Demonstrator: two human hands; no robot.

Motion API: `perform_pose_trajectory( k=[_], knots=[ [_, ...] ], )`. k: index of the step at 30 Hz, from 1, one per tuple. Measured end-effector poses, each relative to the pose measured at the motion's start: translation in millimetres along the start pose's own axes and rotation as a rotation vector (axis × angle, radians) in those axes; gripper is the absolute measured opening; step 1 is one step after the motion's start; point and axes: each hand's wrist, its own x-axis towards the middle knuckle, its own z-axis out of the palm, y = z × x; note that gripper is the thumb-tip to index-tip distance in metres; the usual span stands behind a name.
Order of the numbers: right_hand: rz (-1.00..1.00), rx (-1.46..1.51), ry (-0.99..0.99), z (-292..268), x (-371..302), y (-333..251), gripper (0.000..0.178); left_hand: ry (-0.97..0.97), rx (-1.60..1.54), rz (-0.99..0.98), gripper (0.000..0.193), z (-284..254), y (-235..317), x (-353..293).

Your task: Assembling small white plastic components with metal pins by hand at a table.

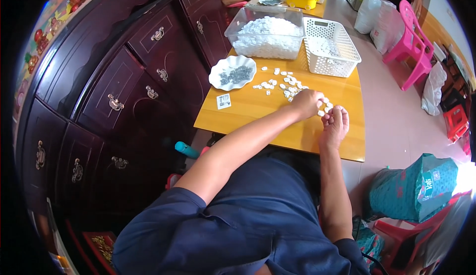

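Navy shirt (223,235), short sleeves (161,215), bare forearms (258,132)

Bare fingers (339,112) at small white pieces (321,113), yellow wooden table (238,121), clear tub (270,12), white basket (329,69)

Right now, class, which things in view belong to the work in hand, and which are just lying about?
Probably in the work, on the near table:
loose white pieces
clear tub
white basket
wavy plate
grey bits

Probably just lying about:
pink chair
large teal bag
red stool
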Motion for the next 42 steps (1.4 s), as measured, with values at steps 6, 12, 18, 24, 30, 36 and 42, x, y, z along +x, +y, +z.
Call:
perform_pose_trajectory(
  k=[6, 12, 18, 24, 30, 36, 42],
  knots=[
    [0.041, -0.049, -0.051, 4, 1, -1, 0.008, 0.187, 0.152, -0.074, 0.016, -60, -54, -29],
    [0.083, -0.096, -0.09, 6, -5, 6, 0.01, 0.166, 0.316, -0.125, 0.011, -83, -92, -45],
    [0.119, -0.141, -0.145, 7, -7, 9, 0.01, 0.158, 0.291, -0.075, 0.014, -81, -98, -36],
    [0.144, -0.152, -0.167, 9, -8, 10, 0.01, -0.03, 0.597, -0.054, 0.021, -77, -99, -22],
    [0.144, -0.206, -0.256, 8, -8, 12, 0.01, 0.022, 0.508, -0.064, 0.013, -87, -96, -37],
    [0.143, -0.306, -0.292, 5, -5, 13, 0.006, 0.095, 0.294, -0.099, 0.008, -103, -72, -54],
    [0.154, -0.319, -0.319, 3, -9, 18, 0.009, 0.064, 0.338, 0.044, 0.018, -86, -58, -49]
  ],
)
